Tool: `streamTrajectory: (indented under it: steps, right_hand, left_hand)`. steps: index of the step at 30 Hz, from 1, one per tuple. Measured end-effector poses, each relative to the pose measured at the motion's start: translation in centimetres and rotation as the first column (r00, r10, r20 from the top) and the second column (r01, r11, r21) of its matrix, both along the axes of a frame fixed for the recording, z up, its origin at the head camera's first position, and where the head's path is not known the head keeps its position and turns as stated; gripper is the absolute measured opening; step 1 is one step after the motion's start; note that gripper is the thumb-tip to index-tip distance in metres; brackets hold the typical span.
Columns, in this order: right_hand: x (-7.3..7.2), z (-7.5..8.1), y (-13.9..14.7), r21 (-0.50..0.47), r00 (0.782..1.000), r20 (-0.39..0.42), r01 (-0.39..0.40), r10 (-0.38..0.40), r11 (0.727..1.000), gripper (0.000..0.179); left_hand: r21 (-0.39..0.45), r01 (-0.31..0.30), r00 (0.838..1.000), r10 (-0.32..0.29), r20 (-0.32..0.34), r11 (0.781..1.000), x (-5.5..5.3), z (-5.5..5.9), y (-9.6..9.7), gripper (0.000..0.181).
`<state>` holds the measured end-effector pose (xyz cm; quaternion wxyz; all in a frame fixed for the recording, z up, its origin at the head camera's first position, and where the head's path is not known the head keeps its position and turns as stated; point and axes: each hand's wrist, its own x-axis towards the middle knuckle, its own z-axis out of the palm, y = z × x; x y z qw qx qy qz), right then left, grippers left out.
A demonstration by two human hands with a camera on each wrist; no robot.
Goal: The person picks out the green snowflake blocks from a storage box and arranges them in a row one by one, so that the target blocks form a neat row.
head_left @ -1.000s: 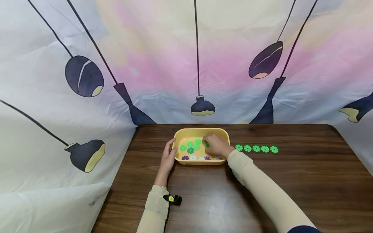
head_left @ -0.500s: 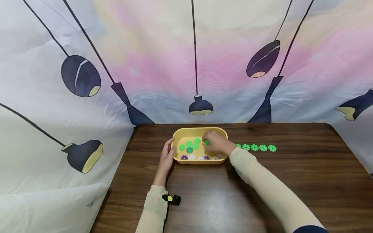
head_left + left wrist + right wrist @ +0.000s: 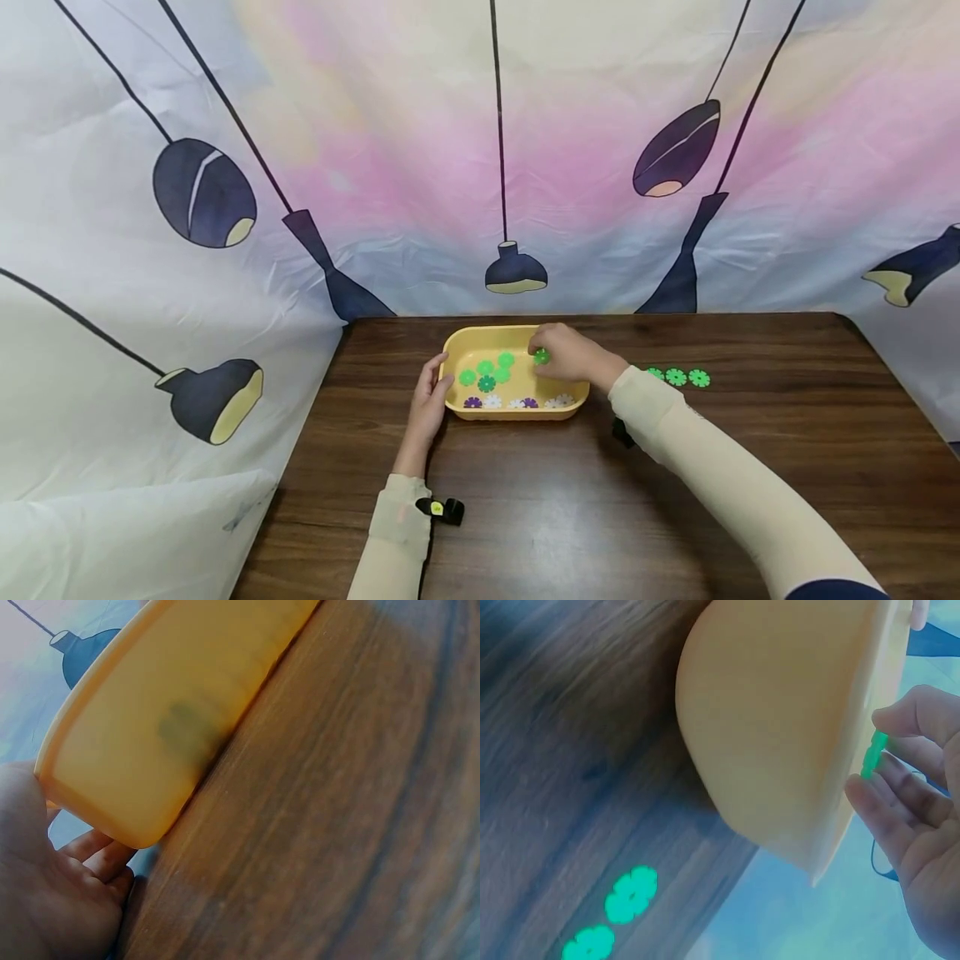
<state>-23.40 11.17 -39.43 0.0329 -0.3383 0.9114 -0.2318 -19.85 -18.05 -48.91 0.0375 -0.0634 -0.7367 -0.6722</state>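
In the head view, a yellow plastic tray [image 3: 480, 416] stands near the table's back edge. Several snowflake discs lie inside it: light green discs [image 3: 485, 367], one darker green disc [image 3: 487, 384], and purple and white discs [image 3: 492, 402] along the front wall. My left hand [image 3: 429, 402] grips the tray's left end, thumb at the rim and fingers against the outer wall [image 3: 142, 750]. Over the tray's right side, my right hand [image 3: 576, 355] pinches a green snowflake disc [image 3: 874, 755] on edge between thumb and fingers, level with the rim in the right wrist view.
To the right of the tray, a row of green snowflake discs [image 3: 676, 377] lies on the dark wooden table [image 3: 540, 500]; my right forearm hides part of it. A cloth backdrop [image 3: 420, 167] printed with lamps hangs behind the table.
My right hand has lifted slightly and moved right inside the tray area, carrying the green snowflake disc. Its sleeve now covers more of the row. My left hand stays on the tray.
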Motion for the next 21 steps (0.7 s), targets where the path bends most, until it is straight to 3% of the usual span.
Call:
streamTrajectory:
  steps: [11,21]
  right_hand:
    - [0.3,1.6,2.4,0.018,1.0,0.018,0.001,-0.001,1.0,0.028]
    - [0.7,1.6,5.3,0.027,0.998,0.036,0.056,-0.057,0.998,0.03]
  left_hand:
    - [0.014,0.002,1.0,-0.002,-0.013,1.0,-0.2,0.1,0.0,0.046]
    - [0.01,0.004,1.0,-0.004,-0.003,1.0,0.0,0.2,0.2,0.047]
